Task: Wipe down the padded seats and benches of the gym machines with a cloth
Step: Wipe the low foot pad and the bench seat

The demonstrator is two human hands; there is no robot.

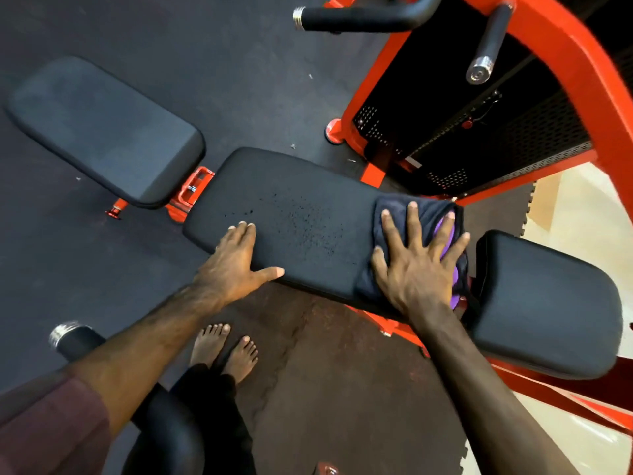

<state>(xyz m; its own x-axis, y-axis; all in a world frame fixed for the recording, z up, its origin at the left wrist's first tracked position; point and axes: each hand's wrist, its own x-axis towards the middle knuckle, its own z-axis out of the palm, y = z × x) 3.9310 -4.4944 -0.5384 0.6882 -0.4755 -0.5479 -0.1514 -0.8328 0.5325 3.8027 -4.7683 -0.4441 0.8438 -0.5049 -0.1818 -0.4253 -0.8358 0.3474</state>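
A dark cloth with a purple patch showing is pressed flat onto the right end of the long black bench pad in the middle of the frame. It is held down by the right hand, whose fingers are spread wide, probably so that as much cloth as possible is kept against the padding. The left hand is laid open on the near edge of the same pad, fingers together and thumb stretched out, holding nothing; the body seems to be steadied by it. A patch of small droplets is seen between the two hands and looks not yet wiped. Another pad at the right and one at the upper left are untouched by either hand.
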